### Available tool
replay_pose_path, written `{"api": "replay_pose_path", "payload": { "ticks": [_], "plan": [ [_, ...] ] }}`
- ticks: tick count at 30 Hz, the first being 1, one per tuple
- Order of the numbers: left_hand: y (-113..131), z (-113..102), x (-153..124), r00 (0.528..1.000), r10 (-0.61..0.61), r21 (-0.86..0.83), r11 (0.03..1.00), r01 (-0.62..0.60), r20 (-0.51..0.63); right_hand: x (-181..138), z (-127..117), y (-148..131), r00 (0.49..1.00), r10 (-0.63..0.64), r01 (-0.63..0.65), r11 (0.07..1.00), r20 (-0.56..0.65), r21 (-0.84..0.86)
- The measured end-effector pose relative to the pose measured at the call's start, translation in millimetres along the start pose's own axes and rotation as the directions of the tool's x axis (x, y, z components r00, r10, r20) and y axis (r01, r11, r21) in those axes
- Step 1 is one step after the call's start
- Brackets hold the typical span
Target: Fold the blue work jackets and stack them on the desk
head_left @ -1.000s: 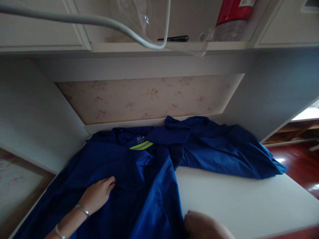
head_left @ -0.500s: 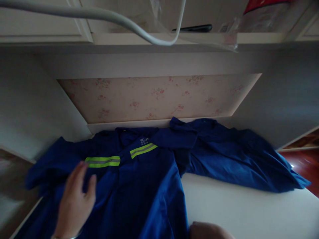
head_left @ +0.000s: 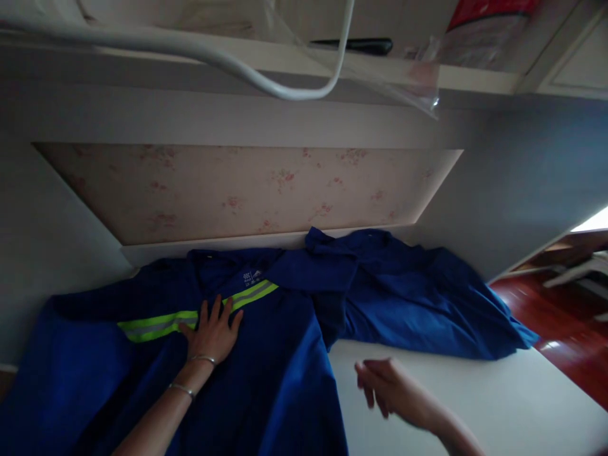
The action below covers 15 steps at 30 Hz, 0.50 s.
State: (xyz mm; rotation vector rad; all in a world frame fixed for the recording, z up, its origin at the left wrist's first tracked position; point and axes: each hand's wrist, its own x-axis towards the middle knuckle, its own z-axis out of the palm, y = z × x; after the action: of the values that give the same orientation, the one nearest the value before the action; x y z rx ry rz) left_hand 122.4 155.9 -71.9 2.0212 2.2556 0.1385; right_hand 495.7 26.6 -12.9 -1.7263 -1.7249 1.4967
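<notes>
A blue work jacket (head_left: 280, 373) with a yellow-green reflective stripe (head_left: 156, 324) lies spread over a white tabletop (head_left: 456, 399), its collar toward the back wall. My left hand (head_left: 213, 332) lies flat on the jacket with fingers spread, just below the stripe, and wears two thin bracelets at the wrist. My right hand (head_left: 387, 387) hovers over the bare tabletop just right of the jacket's edge, fingers loosely curled and holding nothing. One sleeve (head_left: 427, 304) stretches to the right along the back of the table.
A floral wallpaper panel (head_left: 247, 187) backs the recess. Above it a shelf (head_left: 332, 66) holds a dark flat object (head_left: 354, 45) and a clear plastic bag (head_left: 403, 76); a white cable (head_left: 199, 50) hangs in front. Red wooden floor (head_left: 570, 323) shows at right.
My left hand has slid up and right, flattening on the jacket below the stripe. The left side of the jacket is spread wider. My right hand has lifted off the jacket's edge.
</notes>
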Motion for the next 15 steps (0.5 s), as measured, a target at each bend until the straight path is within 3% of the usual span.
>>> {"api": "replay_pose_path", "payload": {
  "ticks": [2, 4, 6, 8, 11, 15],
  "plan": [
    [-8.7, 2.8, 7.5, 1.000, -0.010, 0.004, 1.000, 0.010, 0.020, 21.4, -39.1, -0.7, 0.966, -0.022, 0.015, 0.999, -0.256, -0.028],
    [-17.7, 3.9, 16.2, 0.999, -0.018, 0.002, 1.000, 0.018, 0.031, 49.7, -77.3, 0.5, 0.866, -0.028, -0.064, 0.984, -0.500, -0.167],
    [-25.6, 5.5, 24.5, 0.999, -0.011, 0.003, 1.000, 0.011, 0.040, 81.4, -108.2, 2.9, 0.759, -0.048, -0.186, 0.940, -0.649, -0.286],
    [-32.5, 8.4, 31.1, 0.999, -0.008, 0.008, 1.000, 0.008, 0.042, 111.6, -128.2, 5.8, 0.738, -0.045, -0.259, 0.903, -0.673, -0.343],
    [-41.3, 13.3, 37.7, 1.000, -0.019, 0.016, 1.000, 0.018, 0.025, 142.9, -139.9, 8.4, 0.778, 0.030, -0.326, 0.873, -0.627, -0.363],
    [-49.3, 12.2, 41.6, 0.999, -0.011, 0.035, 0.999, 0.010, 0.048, 137.3, -143.5, 1.9, 0.801, 0.033, -0.329, 0.858, -0.597, -0.394]
  ]
}}
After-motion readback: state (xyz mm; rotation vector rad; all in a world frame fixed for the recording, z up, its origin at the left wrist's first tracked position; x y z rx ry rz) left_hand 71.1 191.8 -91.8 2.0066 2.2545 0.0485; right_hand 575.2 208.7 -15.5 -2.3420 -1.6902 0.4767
